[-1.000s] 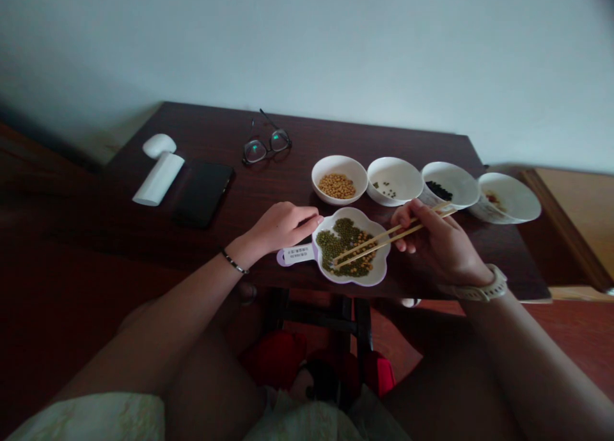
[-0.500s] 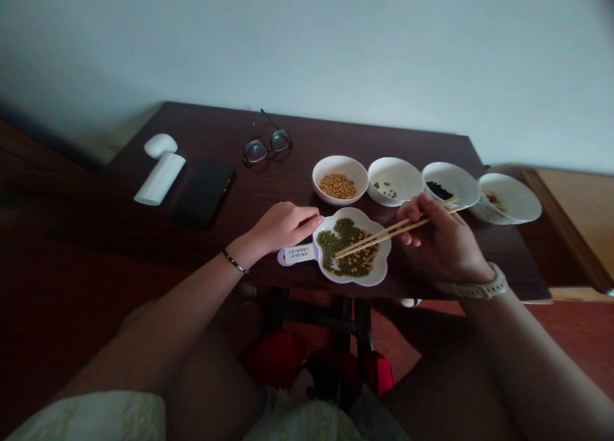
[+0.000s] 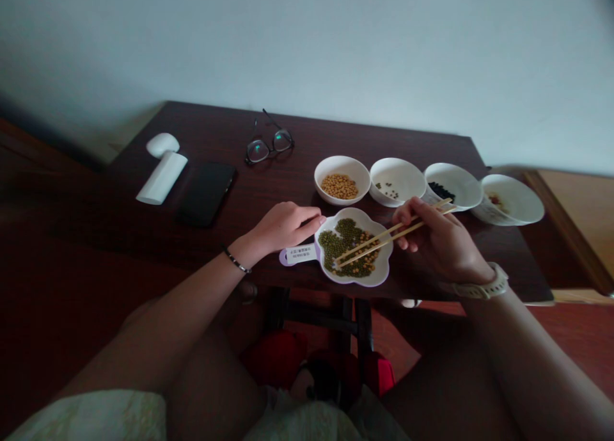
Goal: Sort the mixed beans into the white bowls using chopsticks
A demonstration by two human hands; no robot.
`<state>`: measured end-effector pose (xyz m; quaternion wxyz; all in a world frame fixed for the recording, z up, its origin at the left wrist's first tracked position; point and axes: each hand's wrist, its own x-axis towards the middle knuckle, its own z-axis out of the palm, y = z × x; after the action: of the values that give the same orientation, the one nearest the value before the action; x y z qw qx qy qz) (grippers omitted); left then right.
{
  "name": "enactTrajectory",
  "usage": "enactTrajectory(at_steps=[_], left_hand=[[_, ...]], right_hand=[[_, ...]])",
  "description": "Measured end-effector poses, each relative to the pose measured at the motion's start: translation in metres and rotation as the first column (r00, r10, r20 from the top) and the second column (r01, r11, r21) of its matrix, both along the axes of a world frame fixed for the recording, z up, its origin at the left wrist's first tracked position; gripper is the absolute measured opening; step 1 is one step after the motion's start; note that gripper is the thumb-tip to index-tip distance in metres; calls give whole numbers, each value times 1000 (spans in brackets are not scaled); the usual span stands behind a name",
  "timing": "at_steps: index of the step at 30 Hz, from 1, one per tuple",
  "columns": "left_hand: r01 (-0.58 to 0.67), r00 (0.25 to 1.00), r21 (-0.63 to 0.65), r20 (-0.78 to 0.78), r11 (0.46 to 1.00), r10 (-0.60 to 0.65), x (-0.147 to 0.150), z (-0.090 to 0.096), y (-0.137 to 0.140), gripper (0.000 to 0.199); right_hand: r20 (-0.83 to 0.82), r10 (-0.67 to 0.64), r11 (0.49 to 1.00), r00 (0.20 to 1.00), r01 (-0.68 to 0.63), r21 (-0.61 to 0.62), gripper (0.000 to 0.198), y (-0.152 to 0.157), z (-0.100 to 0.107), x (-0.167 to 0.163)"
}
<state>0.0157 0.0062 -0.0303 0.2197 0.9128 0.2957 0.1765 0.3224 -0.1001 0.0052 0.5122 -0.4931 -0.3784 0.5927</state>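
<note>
In the head view, my right hand [image 3: 434, 239] is closed around a pair of wooden chopsticks [image 3: 398, 231]. Their tips, slightly apart, reach down among green and yellowish beans [image 3: 346, 239] inside a white flower-shaped dish [image 3: 382, 271] with a lilac edge. I cannot make out a bean between the tips. My left hand [image 3: 286, 226] grips the dish at its left rim, just above the labelled handle [image 3: 300, 254]; some of its fingers are hidden. Behind the dish stand a bowl of yellow beans [image 3: 341, 161] and a bowl with a few green beans [image 3: 407, 175].
Farther right are a bowl with black pieces [image 3: 460, 182] and a bowl with mixed bits [image 3: 520, 201]. Eyeglasses [image 3: 271, 148], a black phone-like slab [image 3: 208, 194] and a white hand-held device [image 3: 163, 175] lie on the dark table [image 3: 384, 137]. A wall rises behind it.
The chopstick tips have spread a little apart over the beans. My left hand stays at the dish's rim, and the whole view has shifted slightly.
</note>
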Motion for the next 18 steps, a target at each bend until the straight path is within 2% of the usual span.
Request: enactTrajectory(at_steps=[12,18], left_hand=[[5,1000,12,9,1000,-6,0,0,1,43],[1,1000,8,3,1000,-1,0,0,0,44]], right_hand=[[16,-55,996,998,54,69,43,-2,-6,3],[-135,-113,989,984,124,78,41,4,0,10]])
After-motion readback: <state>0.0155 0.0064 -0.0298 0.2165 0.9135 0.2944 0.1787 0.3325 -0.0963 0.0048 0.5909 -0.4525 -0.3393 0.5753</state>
